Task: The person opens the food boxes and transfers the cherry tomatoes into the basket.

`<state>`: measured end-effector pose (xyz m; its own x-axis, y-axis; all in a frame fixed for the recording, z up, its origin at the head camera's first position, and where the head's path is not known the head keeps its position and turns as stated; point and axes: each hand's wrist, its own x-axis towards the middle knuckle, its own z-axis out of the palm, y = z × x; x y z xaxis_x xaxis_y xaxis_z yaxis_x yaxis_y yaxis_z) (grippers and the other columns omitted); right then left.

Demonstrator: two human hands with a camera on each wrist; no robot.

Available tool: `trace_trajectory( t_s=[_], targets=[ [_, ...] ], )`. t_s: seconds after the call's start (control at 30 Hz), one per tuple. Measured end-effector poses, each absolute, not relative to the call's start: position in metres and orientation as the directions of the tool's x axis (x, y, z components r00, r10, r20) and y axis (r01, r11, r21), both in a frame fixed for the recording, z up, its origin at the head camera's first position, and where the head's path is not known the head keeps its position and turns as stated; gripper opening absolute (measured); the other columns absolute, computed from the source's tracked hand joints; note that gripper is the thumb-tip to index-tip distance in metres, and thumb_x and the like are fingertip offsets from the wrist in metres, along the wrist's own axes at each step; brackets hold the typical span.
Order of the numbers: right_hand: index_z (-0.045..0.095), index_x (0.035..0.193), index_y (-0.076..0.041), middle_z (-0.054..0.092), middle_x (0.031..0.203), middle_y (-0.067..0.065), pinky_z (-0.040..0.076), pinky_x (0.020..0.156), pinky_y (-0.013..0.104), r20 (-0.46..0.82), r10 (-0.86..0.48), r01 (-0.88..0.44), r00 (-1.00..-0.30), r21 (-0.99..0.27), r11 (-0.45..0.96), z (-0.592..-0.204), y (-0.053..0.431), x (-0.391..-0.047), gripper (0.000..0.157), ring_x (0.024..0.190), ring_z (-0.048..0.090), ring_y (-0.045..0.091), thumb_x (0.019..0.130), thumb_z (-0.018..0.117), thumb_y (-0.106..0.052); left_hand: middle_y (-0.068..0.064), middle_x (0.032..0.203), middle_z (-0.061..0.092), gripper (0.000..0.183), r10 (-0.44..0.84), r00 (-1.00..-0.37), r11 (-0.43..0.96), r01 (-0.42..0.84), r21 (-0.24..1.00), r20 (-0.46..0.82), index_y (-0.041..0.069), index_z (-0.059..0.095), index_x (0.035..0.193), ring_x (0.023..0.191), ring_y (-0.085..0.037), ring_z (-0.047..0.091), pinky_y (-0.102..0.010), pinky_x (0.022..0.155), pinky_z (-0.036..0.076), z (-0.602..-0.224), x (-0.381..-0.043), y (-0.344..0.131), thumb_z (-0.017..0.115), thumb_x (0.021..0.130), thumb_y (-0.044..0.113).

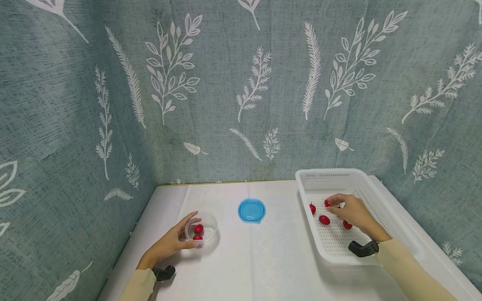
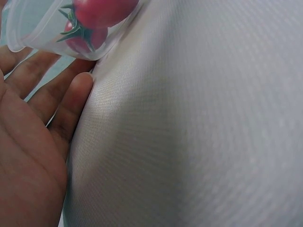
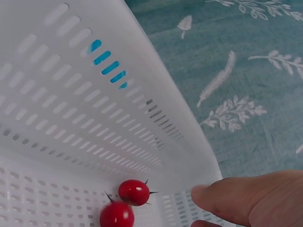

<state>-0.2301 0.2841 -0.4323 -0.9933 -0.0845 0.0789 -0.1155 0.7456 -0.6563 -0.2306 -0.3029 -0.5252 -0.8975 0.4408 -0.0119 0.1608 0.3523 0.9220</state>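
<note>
My left hand [image 1: 171, 242] holds a small clear plastic container [image 1: 214, 223] on the table, thumb on the near side and fingers on the far side. Two red cherry tomatoes [image 1: 198, 229] with green stems lie inside it; the left wrist view shows both through the container's wall [image 2: 28, 28]. Over in a white perforated basket [image 1: 320, 251], my right hand [image 1: 354, 213] pinches a cherry tomato [image 1: 327, 203] at its fingertips. In the right wrist view my thumb [image 3: 236, 196] shows, but the pinched tomato is hidden. Other loose tomatoes [image 1: 324, 219] lie on the basket floor around that hand.
A round blue lid [image 1: 252, 210] lies flat on the white table [image 1: 278, 251], between the container and the basket. Behind and at both sides hangs a grey-green cloth [image 1: 226, 104] with white leaf prints. Each wrist wears a black band [image 1: 363, 248].
</note>
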Motion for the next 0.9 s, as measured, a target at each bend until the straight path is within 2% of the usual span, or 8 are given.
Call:
trace_trajectory(
  t_s=[0.23, 0.37, 0.6, 0.9],
  targets=[
    [0.069, 0.123, 0.003, 0.07, 0.108, 0.016, 0.051, 0.06, 0.035, 0.103, -0.07, -0.121, -0.992, -0.664, 0.738, -0.43, 0.282, -0.232, 0.039, 0.076, 0.063, 0.027, 0.095, 0.076, -0.023, -0.01, 0.161, 0.04, 0.101, 0.448, -0.894, 0.345, 0.174, 0.922, 0.001, 0.022, 0.017, 0.166, 0.145, -0.035, 0.039, -0.019, 0.102, 0.04, -0.526, -0.231, -0.304, 0.082, 0.09, 0.018],
    [0.068, 0.127, 0.001, 0.07, 0.112, 0.019, 0.054, 0.06, 0.036, 0.12, -0.078, -0.14, -0.99, -0.681, 0.719, -0.426, 0.275, -0.235, 0.039, 0.072, 0.063, 0.027, 0.096, 0.074, -0.021, -0.01, 0.161, 0.04, 0.101, 0.448, -0.894, 0.347, 0.178, 0.921, 0.004, 0.021, 0.017, 0.166, 0.145, -0.035, 0.039, -0.019, 0.102, 0.04, -0.526, -0.231, -0.304, 0.082, 0.09, 0.017],
    [0.07, 0.125, -0.003, 0.072, 0.116, 0.017, 0.055, 0.064, 0.033, 0.175, -0.144, -0.225, -0.974, -0.668, 0.709, -0.42, 0.251, -0.243, 0.035, 0.082, 0.069, 0.026, 0.096, 0.074, -0.022, -0.01, 0.161, 0.04, 0.101, 0.443, -0.896, 0.355, 0.171, 0.919, -0.004, 0.022, 0.017, 0.166, 0.146, -0.034, 0.038, -0.019, 0.101, 0.041, -0.525, -0.231, -0.303, 0.083, 0.089, 0.019],
    [0.073, 0.118, -0.008, 0.074, 0.11, 0.011, 0.051, 0.056, 0.033, 0.172, -0.215, -0.273, -0.961, -0.689, 0.671, -0.416, 0.211, -0.251, 0.025, 0.063, 0.062, 0.022, 0.095, 0.074, -0.018, -0.011, 0.161, 0.039, 0.101, 0.446, -0.895, 0.354, 0.17, 0.92, -0.006, 0.022, 0.017, 0.166, 0.147, -0.033, 0.037, -0.017, 0.101, 0.04, -0.522, -0.229, -0.3, 0.082, 0.09, 0.018]
  ],
)
